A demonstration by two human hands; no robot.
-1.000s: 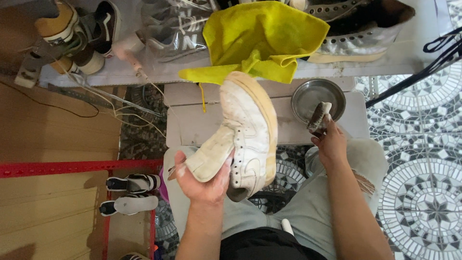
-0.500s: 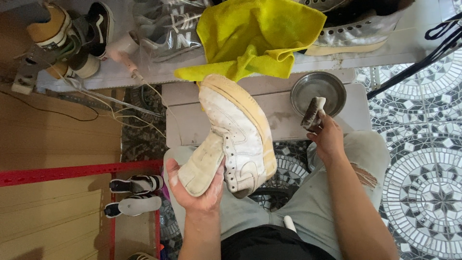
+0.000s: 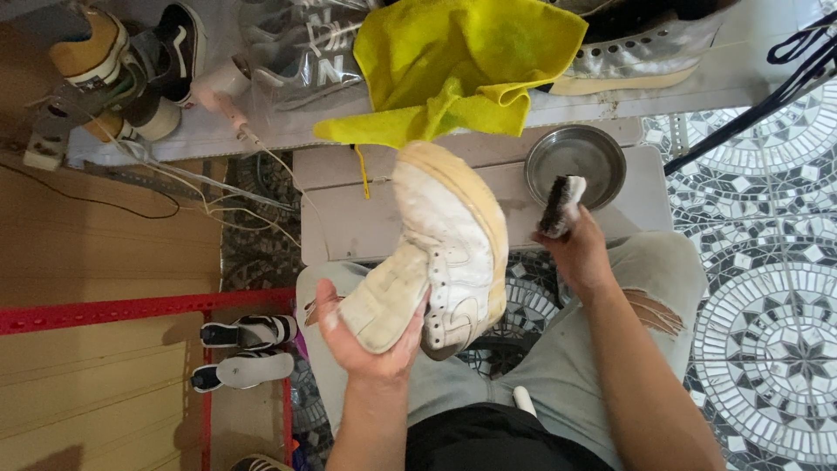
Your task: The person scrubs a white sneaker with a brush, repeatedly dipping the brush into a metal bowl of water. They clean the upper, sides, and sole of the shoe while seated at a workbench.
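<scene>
Left hand fingers wrapped under white sneaker; right hand fingers gripping brush.

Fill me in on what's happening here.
A seated person holds a white sneaker in the left hand, its yellowed sole facing right. The right hand holds a dark-bristled brush just off the sole, beside a metal bowl on a low bench. A yellow cloth lies among other shoes beyond.

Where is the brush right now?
The brush is in the right hand, right of the white sneaker, at the near rim of the metal bowl.
</scene>
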